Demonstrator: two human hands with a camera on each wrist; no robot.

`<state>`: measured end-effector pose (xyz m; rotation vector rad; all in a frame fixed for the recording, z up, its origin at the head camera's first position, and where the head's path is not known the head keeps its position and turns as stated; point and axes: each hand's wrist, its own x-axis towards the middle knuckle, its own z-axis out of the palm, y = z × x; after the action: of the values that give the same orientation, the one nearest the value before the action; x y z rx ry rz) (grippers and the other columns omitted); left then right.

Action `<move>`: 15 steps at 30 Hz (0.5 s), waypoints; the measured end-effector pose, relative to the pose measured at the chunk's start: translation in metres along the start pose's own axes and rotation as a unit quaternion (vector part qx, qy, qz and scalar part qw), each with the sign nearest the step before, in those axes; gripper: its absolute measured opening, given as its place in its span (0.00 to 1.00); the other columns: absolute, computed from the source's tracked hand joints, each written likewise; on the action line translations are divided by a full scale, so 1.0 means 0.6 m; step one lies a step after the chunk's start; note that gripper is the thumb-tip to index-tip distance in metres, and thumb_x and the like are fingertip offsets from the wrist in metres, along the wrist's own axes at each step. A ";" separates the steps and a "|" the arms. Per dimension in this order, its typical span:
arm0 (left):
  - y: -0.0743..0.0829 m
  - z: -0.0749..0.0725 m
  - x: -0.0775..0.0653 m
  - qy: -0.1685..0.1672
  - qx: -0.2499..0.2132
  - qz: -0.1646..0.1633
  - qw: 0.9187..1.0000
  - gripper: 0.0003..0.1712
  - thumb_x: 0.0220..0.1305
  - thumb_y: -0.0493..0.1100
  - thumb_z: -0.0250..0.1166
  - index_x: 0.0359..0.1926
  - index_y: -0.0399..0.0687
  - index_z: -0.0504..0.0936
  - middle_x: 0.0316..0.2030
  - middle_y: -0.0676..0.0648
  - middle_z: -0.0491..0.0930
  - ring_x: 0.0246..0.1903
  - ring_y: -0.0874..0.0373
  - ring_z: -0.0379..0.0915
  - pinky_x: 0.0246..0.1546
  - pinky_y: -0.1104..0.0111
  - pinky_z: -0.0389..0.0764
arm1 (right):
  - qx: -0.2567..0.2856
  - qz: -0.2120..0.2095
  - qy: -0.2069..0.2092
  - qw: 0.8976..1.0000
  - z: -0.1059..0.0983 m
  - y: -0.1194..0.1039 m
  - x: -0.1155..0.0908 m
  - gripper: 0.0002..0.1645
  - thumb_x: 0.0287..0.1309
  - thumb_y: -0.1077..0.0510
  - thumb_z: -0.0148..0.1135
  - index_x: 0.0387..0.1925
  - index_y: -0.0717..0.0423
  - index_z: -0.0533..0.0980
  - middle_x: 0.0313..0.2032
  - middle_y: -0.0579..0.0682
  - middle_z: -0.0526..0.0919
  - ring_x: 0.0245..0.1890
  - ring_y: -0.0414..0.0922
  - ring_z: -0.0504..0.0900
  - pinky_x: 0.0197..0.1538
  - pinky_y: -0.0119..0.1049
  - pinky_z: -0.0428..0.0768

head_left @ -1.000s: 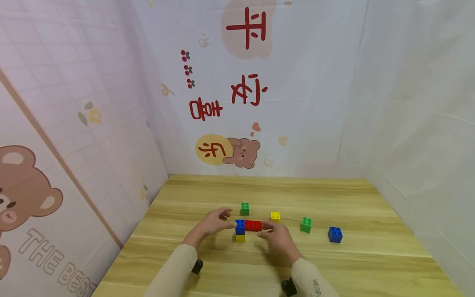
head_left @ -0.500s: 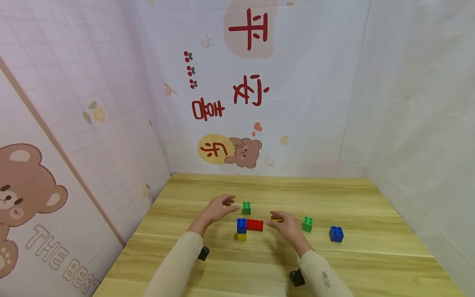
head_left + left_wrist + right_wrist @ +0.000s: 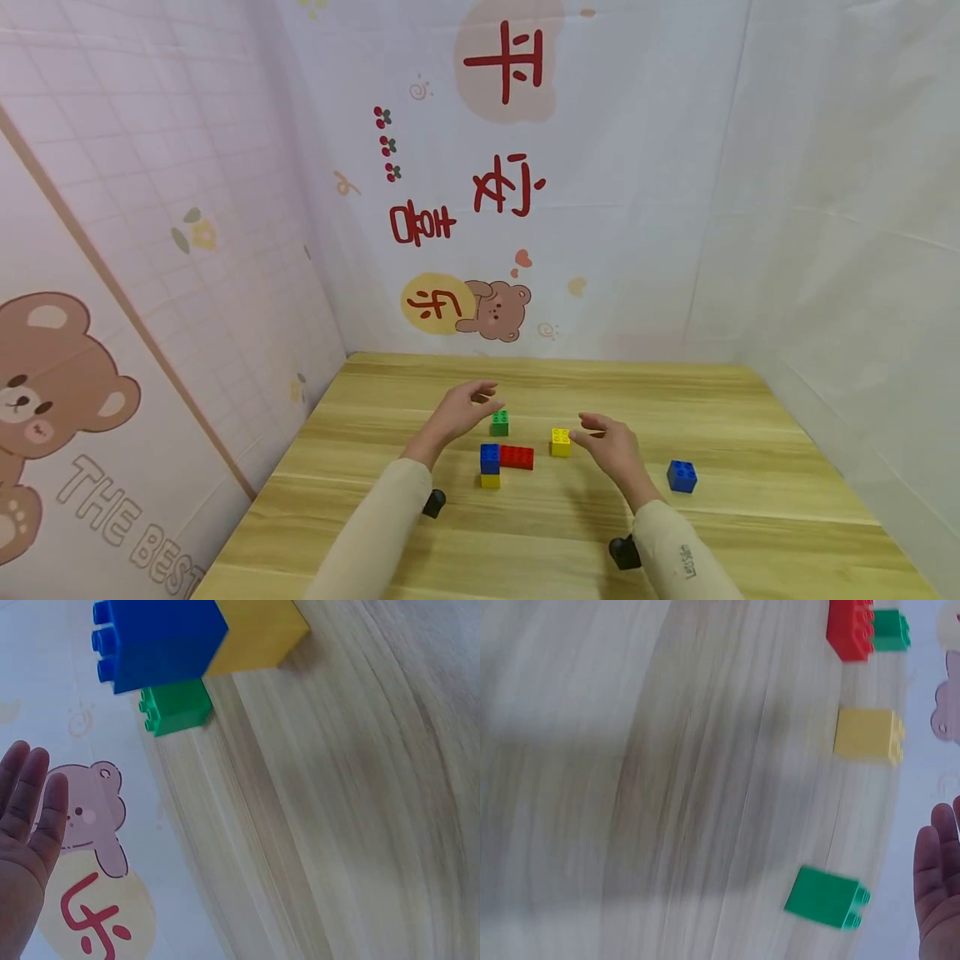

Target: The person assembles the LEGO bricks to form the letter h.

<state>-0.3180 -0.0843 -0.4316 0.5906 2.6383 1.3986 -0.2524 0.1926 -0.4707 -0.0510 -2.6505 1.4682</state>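
Observation:
My left hand (image 3: 459,414) is held over the table with relaxed fingers and holds nothing. Its fingertips overlap the back edge of a green toy brick (image 3: 499,425) in the head view. Nearer to me, a blue brick (image 3: 490,460) stands on a yellow brick (image 3: 490,481), with a red brick (image 3: 517,457) right beside them. My right hand (image 3: 613,447), also without anything in it, hovers right of a single yellow brick (image 3: 560,443). It hides a second green brick (image 3: 823,897) in the head view; the right wrist view shows that brick lying on the wood.
Another blue brick (image 3: 682,476) sits farther right on the wooden table (image 3: 525,550). A printed white cloth (image 3: 630,208) hangs behind the table and along both sides. Black wrist mounts (image 3: 624,552) stick out under the sleeves.
My left hand has moved forward and right, from beside the blue-and-yellow stack to the back green brick. My right hand has left the red brick and shifted right, past the yellow one.

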 end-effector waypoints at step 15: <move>0.060 0.048 0.040 -0.019 -0.048 0.002 0.999 0.28 0.69 0.53 0.64 0.67 0.53 0.74 0.58 0.48 0.76 0.57 0.51 0.71 0.56 0.55 0.76 | -0.041 0.029 0.049 0.998 -0.105 0.039 -0.007 0.33 0.68 0.50 0.62 0.68 0.63 0.68 0.64 0.65 0.72 0.59 0.62 0.75 0.54 0.55 0.77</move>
<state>-0.3221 -0.0346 -0.4169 0.6063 2.5265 1.4894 -0.2420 0.2575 -0.4578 -0.2041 -2.6493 1.3368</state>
